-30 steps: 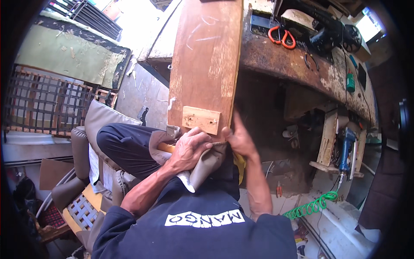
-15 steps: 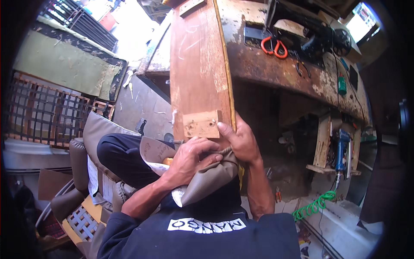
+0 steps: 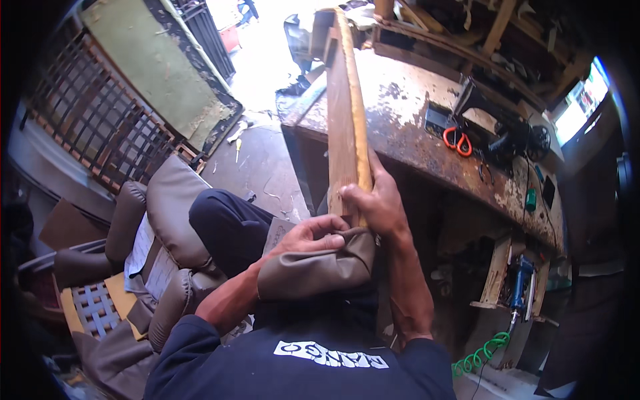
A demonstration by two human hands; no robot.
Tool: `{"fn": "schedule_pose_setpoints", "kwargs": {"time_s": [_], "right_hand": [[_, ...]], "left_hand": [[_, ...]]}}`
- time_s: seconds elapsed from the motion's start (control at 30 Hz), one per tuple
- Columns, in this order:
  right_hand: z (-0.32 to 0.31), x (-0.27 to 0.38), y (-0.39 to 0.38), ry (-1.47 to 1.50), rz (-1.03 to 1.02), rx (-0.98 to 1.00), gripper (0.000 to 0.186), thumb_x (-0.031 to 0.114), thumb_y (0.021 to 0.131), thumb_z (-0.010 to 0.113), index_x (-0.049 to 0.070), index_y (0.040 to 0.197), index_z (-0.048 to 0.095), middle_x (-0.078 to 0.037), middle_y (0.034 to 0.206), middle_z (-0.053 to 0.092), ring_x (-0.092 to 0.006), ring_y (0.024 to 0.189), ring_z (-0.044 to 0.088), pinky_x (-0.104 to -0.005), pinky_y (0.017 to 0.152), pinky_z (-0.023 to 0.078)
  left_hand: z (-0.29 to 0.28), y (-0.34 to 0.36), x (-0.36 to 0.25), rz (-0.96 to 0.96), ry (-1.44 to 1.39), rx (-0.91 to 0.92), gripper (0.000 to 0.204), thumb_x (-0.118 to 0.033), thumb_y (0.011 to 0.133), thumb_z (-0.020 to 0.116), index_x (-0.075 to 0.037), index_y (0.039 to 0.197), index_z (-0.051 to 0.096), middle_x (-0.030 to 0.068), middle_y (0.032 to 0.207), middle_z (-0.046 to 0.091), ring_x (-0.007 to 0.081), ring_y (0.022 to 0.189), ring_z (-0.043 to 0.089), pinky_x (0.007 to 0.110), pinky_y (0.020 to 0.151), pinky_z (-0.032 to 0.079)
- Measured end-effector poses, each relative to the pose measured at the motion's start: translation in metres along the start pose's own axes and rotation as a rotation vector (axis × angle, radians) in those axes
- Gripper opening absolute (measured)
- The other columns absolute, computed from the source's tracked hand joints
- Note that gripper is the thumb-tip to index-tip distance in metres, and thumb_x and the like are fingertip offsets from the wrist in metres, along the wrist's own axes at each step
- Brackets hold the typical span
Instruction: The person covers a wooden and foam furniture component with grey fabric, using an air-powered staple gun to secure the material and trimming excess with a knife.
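I hold a long wooden board (image 3: 338, 120) tilted up on its side, with yellow foam padding (image 3: 353, 93) along its edge and its far end over the bench. A taupe leatherette cover (image 3: 313, 270) is bunched round its near end, across my lap. My left hand (image 3: 317, 233) has its fingers curled on the cover's upper edge, pinching it against the board. My right hand (image 3: 380, 197) is wrapped round the board and padding just above the cover, thumb over the front.
A worn workbench (image 3: 393, 137) holds orange-handled scissors (image 3: 458, 140), pliers (image 3: 485, 171) and a sewing machine (image 3: 507, 137). A blue air tool (image 3: 520, 287) with green hose stands lower right. A disassembled taupe armchair (image 3: 167, 220), webbed frame (image 3: 87, 107) and green panel (image 3: 167, 80) lie left.
The board has turned from showing its broad face to showing its narrow padded side, shifting rightward. My right hand moved up it, and more of the cover now lies across my lap.
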State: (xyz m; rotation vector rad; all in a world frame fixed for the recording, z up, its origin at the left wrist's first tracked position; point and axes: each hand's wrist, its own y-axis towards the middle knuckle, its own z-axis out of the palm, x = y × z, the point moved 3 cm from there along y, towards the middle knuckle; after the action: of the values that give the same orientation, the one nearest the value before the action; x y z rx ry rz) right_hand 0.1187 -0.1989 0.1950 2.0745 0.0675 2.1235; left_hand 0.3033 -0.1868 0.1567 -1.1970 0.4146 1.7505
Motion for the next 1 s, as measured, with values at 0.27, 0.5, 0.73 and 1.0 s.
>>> {"fn": "schedule_pose_setpoints", "kwargs": {"time_s": [0.27, 0.5, 0.73, 1.0], "right_hand": [[0.051, -0.019, -0.103, 0.096, -0.061, 0.045, 0.089, 0.006, 0.084, 0.065, -0.006, 0.161, 0.023, -0.022, 0.143, 0.056, -0.0220, 0.123, 0.060, -0.0328, 0.106, 0.049], [0.091, -0.029, -0.123, -0.151, -0.011, 0.178, 0.094, 0.014, 0.082, 0.065, 0.001, 0.164, 0.020, -0.024, 0.122, 0.069, -0.0261, 0.106, 0.070, -0.0350, 0.098, 0.053], [0.100, -0.031, -0.109, -0.297, 0.086, 0.324, 0.098, 0.026, 0.083, 0.066, 0.008, 0.166, 0.018, -0.023, 0.117, 0.068, -0.0284, 0.102, 0.070, -0.0357, 0.096, 0.052], [0.100, -0.051, -0.106, -0.215, 0.030, 0.324, 0.097, 0.029, 0.085, 0.068, 0.006, 0.165, 0.018, -0.019, 0.105, 0.074, -0.0283, 0.096, 0.074, -0.0360, 0.093, 0.055]], "left_hand": [[0.030, -0.089, 0.068, -0.063, 0.123, -0.084, 0.024, -0.019, 0.094, 0.080, -0.003, 0.104, 0.065, -0.0021, 0.096, 0.063, 0.0057, 0.094, 0.060, 0.025, 0.080, 0.049], [0.022, -0.133, 0.105, 0.155, 0.170, -0.255, 0.027, -0.025, 0.096, 0.077, -0.002, 0.108, 0.069, 0.0007, 0.095, 0.069, 0.0065, 0.088, 0.063, 0.025, 0.078, 0.051], [0.020, -0.142, 0.087, -0.018, 0.081, -0.236, 0.035, -0.029, 0.096, 0.077, -0.001, 0.114, 0.067, 0.0018, 0.100, 0.070, 0.0078, 0.089, 0.066, 0.025, 0.080, 0.054], [0.024, -0.148, 0.099, 0.091, -0.059, -0.438, 0.021, -0.024, 0.096, 0.076, -0.008, 0.092, 0.064, -0.0026, 0.084, 0.064, 0.0043, 0.074, 0.058, 0.023, 0.067, 0.048]]}}
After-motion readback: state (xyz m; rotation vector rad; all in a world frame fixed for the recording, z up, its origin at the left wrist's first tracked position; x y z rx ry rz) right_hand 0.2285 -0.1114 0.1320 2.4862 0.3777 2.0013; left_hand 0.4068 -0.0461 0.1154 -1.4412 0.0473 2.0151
